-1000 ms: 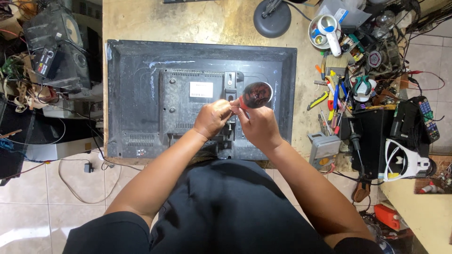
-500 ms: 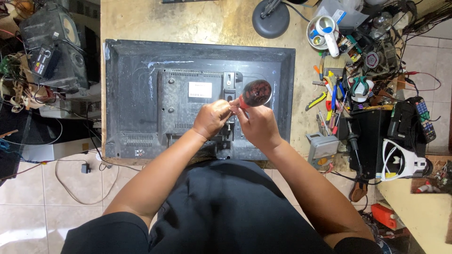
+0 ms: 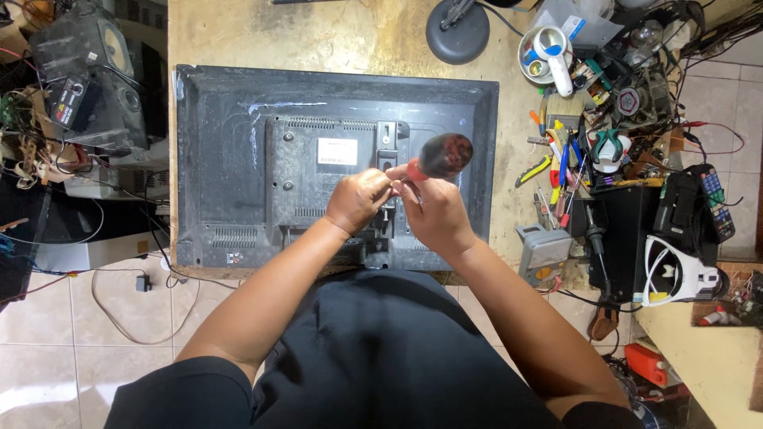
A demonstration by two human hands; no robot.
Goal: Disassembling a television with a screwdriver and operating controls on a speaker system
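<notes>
A flat-screen television (image 3: pixel 238 143) lies face down on the workbench, its dark grey back panel up. My right hand (image 3: pixel 435 213) grips a screwdriver (image 3: pixel 441 156) with a dark red, rounded handle, held upright over the middle of the panel. My left hand (image 3: pixel 358 199) is closed beside it, fingers pinched at the screwdriver's shaft near the tip. Both hands meet just right of the panel's white label (image 3: pixel 337 151). The screwdriver's tip is hidden behind my fingers.
Pliers, cutters and other hand tools (image 3: pixel 560 159) lie in a heap to the right, next to a grey multimeter (image 3: pixel 543 250) and a remote control (image 3: pixel 713 199). A round lamp base (image 3: pixel 457 32) stands behind the television. Old electronics (image 3: pixel 79 87) pile up on the left.
The hands have stayed at the same spot on the panel. The screwdriver handle has shifted only slightly between my fingers.
</notes>
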